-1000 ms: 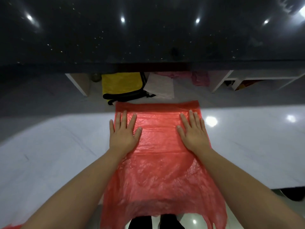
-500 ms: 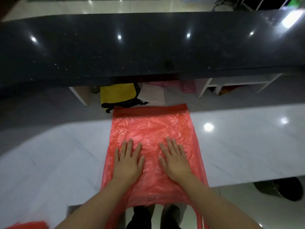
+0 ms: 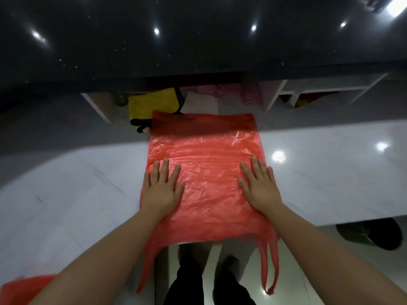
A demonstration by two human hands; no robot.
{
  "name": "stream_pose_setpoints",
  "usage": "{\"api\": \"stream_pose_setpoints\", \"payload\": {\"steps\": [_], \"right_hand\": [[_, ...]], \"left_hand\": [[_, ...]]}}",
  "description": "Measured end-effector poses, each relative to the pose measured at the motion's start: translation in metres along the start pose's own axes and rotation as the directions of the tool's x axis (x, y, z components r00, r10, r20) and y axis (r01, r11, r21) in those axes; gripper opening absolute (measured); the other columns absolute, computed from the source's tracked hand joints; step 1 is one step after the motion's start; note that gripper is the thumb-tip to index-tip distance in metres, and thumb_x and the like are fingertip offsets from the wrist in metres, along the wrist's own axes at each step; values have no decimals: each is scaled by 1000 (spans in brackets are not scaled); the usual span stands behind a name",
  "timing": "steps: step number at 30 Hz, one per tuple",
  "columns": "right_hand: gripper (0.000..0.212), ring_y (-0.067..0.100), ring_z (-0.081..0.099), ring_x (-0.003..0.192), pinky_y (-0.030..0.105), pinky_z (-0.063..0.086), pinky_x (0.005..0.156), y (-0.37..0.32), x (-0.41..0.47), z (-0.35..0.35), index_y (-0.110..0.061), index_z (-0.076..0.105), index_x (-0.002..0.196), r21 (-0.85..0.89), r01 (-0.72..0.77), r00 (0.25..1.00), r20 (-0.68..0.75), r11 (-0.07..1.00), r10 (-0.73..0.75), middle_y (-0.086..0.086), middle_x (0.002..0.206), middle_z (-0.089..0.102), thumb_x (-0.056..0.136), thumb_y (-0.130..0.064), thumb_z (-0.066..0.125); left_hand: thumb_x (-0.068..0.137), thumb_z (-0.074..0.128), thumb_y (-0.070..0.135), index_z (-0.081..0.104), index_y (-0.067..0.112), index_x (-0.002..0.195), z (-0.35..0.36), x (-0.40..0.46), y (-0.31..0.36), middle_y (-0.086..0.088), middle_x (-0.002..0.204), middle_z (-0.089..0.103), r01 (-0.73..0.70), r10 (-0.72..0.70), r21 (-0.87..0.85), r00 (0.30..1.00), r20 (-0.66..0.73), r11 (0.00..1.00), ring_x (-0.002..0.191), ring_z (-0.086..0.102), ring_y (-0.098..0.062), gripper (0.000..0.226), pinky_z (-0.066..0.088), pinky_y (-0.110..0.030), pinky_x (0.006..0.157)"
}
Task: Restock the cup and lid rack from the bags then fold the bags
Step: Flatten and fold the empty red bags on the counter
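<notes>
Head view: both hands, left hand and right hand, flat and open on red bag, now spread back apart toward its edges; smoothing on worktop, fold likely next.

Bag: flat on counter, centre; handles overhang the 6 o'clock edge. Left hand on its 9 o'clock side, right hand on its 3 o'clock side. Second bag: 7 o'clock corner. Shelf: 1 o'clock, behind counter.
</notes>
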State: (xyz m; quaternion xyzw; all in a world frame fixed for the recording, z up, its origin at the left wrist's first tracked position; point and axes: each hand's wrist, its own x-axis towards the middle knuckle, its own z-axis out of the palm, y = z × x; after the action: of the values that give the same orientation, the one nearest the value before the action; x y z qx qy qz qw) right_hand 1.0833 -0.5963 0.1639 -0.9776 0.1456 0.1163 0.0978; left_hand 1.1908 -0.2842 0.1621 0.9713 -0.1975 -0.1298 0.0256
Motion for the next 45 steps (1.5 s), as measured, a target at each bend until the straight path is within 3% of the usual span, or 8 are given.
{"api": "stream_pose_setpoints", "payload": {"steps": [9,14,21,29,33,36,40,45], "right_hand": [[64,15,-30,150,42,-16,122,-72,-49,-1,-39,-4,159,8,183,983,8,983,-183,-3,166,-22,99,-60,5],[65,12,-35,147,38,-21,121,-31,-72,24,-45,-14,156,-7,75,996,48,997,-75,-8,164,-28,95,-67,-6],[61,13,-33,148,40,-17,122,21,-84,14,-45,-25,152,-43,19,995,103,999,-14,-7,162,-32,101,-63,3],[60,17,-18,154,42,-11,124,32,-89,3,-45,-11,156,-44,1,992,126,999,4,-7,168,-16,101,-63,6],[64,21,-7,156,44,-11,124,45,-103,-2,-43,-1,158,-74,-79,990,110,994,87,-5,169,-5,99,-65,4],[65,24,1,156,47,-6,125,62,-116,-7,-43,6,159,-89,-185,977,93,979,193,-2,169,3,98,-66,6],[62,29,12,153,51,6,123,81,-129,-14,-40,16,158,-73,-343,933,89,937,348,4,167,14,100,-63,16],[56,31,38,126,47,36,109,78,-135,-19,-28,32,151,-25,-422,905,43,906,423,12,142,40,102,-56,25]], "left_hand": [[99,-1,64,-8,45,158,-10,-50,32,3,168,-18,-47,47,-36,999,-19,998,151,-28,-19,62,-14,-51,122],[101,13,61,18,40,159,22,-86,-13,-1,170,9,30,-32,-37,998,-48,999,156,4,-27,62,8,-53,124],[102,10,63,0,49,157,37,-89,-32,8,169,-8,10,-15,-55,997,-80,998,155,-15,-17,57,-8,-44,123],[96,-5,69,-10,47,156,30,-81,-24,7,165,-24,-20,19,-61,1000,-14,998,149,-31,-16,65,-22,-40,119],[93,-1,71,-10,47,157,11,-59,-8,5,165,-24,-103,108,-57,991,84,993,149,-31,-18,68,-17,-47,121],[99,8,66,-2,44,159,-12,-31,17,2,168,-17,-209,210,-18,969,132,978,152,-25,-21,64,-14,-50,122],[104,16,55,15,34,160,-38,-15,76,-3,170,-1,-298,296,39,954,38,954,156,-10,-26,60,-7,-54,124],[102,13,59,14,36,159,-34,-40,145,-7,169,-2,-318,306,70,942,136,946,154,-10,-38,62,-15,-58,120]]}}
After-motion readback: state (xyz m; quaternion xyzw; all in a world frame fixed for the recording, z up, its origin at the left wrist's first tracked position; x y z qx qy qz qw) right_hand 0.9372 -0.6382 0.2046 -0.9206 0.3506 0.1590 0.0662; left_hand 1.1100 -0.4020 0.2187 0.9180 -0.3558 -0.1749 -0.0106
